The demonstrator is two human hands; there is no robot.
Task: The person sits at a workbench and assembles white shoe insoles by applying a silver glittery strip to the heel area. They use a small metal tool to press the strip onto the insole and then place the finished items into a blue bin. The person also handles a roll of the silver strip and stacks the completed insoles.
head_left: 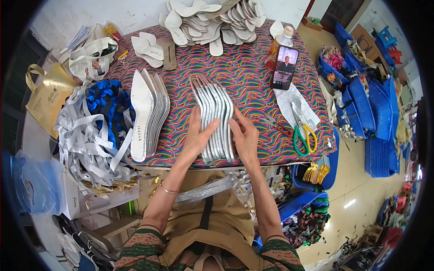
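Observation:
A stack of silver-edged shoe insoles (216,106) stands on its side at the near middle of the table, edges facing up. My left hand (197,139) presses on its left side, thumb lying over the edges. From the right side my right hand (245,137) grips the same stack, fingertips against the outer insole. Left of it lies a second stack of insoles (141,115), its outermost face white. To the right are small red-handled snips (279,126) and scissors with a green and a yellow handle (305,139).
A patterned cloth (244,67) covers the table. Loose white insoles (194,27) pile up at the back. A phone (285,67) leans on a bottle (286,37) at the right. Silver and blue strips (92,135) heap at the left. Blue bins (382,153) stand beyond the right edge.

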